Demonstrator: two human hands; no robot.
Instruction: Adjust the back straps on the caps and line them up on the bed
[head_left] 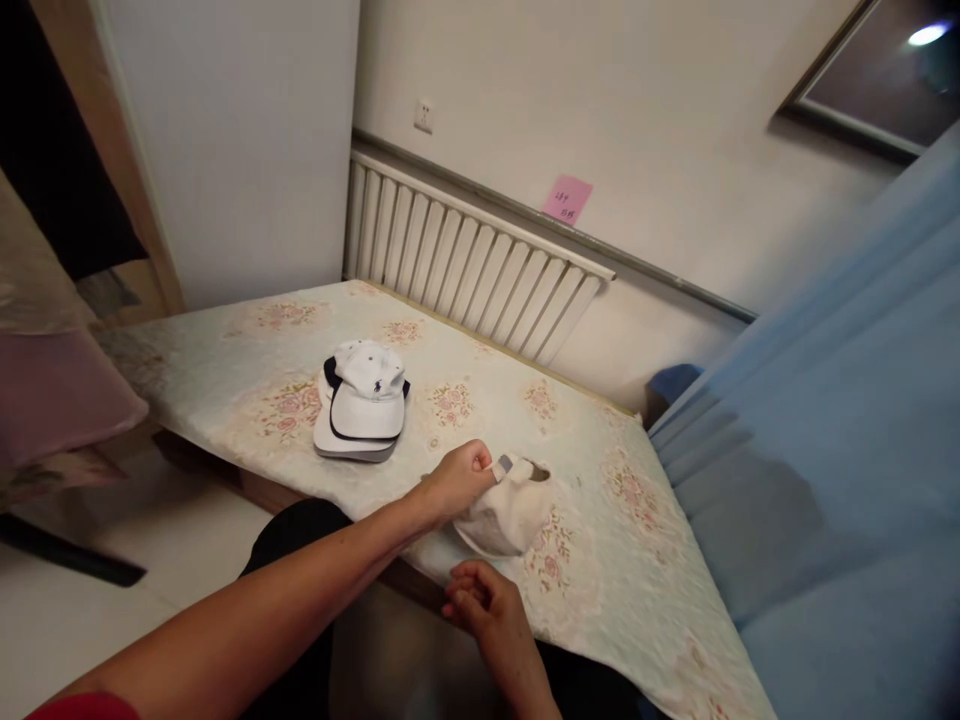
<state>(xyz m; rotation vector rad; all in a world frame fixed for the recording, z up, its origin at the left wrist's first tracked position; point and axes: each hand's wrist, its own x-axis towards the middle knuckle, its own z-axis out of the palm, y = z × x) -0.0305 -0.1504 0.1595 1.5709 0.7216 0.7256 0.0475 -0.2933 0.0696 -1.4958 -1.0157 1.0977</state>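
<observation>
A cream baseball cap (506, 515) lies on the flowered bed cover near its front edge, its back opening and strap facing up. My left hand (466, 475) reaches across from the lower left, closed on the cap's strap with fingers pinched together. Part of the brim is hidden behind that hand. My right hand (495, 615) is just in front of the cap, apart from it, with loosely curled fingers and nothing visible in them. To the left sits a stack of white caps (367, 400); the top one has a small dark logo and dark edging.
The bed (525, 400) has a pale floral cover. Behind it are a white radiator (472, 255), a pink note (568, 199) and a wall socket (424, 116). A blue curtain (825, 430) hangs at the right. Clothes or fabric (60, 390) hang at the left.
</observation>
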